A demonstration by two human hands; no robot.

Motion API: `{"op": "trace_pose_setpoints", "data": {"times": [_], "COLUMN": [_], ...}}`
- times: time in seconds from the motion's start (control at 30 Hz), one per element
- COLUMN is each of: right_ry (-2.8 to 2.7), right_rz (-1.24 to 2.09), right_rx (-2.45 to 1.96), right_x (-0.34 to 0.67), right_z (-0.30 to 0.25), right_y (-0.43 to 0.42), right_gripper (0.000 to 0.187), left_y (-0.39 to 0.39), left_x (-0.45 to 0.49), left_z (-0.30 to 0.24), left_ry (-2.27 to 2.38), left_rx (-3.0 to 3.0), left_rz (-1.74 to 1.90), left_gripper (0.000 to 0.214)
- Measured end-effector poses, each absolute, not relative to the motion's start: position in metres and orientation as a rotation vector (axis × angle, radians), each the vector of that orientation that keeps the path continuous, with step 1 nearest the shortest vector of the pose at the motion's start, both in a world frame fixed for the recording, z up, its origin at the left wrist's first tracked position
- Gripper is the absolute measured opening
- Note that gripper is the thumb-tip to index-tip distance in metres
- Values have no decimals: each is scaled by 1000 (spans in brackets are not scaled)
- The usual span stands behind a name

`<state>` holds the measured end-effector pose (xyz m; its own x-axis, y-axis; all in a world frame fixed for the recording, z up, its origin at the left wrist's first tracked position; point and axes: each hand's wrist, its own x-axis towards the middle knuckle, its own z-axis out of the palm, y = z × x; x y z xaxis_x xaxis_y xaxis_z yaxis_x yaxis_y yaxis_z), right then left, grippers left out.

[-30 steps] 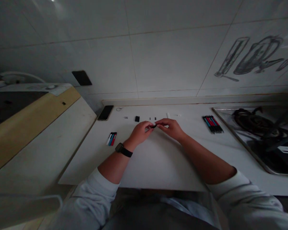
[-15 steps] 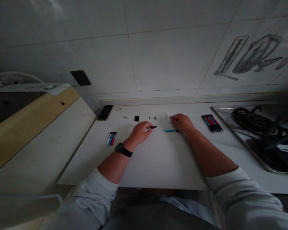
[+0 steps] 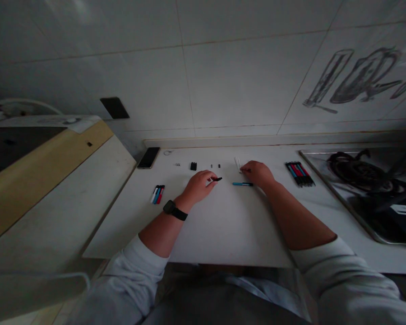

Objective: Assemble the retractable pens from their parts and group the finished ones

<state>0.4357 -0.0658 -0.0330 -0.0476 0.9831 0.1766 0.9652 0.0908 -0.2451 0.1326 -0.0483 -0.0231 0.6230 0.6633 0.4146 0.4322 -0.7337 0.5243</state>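
Note:
My left hand (image 3: 199, 186), with a black watch on its wrist, is closed on a small black pen part (image 3: 217, 179) that sticks out to the right of the fingers. My right hand (image 3: 258, 174) rests further right on the white counter (image 3: 223, 225), its fingertips pinched at the near end of some thin white tubes (image 3: 237, 163); whether it grips one I cannot make out. A blue pen barrel (image 3: 242, 184) lies on the counter between the two hands, touched by neither.
A row of black, red and blue pens (image 3: 299, 174) lies at the right, three short coloured caps (image 3: 157, 195) at the left. Small black parts (image 3: 193, 166) and a phone (image 3: 149, 158) sit near the wall. A gas stove (image 3: 368, 185) is at the far right.
A second ago both hands met over the black part. The right hand has since gone right and back to the white tubes, leaving the blue barrel on the counter. The left hand stayed.

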Motion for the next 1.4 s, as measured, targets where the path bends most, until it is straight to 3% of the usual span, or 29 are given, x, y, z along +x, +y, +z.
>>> {"op": "trace_pose_setpoints", "data": {"times": [0.4,0.63,1.4], "right_ry": [-2169,-2292,-2229], "right_rz": [42,60,13], "right_rx": [-2075,-1918,-2096], "right_x": [427,412,402], "right_z": [-18,-14,-17], "right_y": [-75,-78,-82], "right_gripper": [20,16,25], "left_y": [-49,-49,-47], "left_x": [133,133,132], "left_z": [-22,-23,-26], "left_ry": [877,876,885], "left_rx": [2482,2498,2496], "left_rz": [840,820,799], "left_gripper": [9,11,11]}}
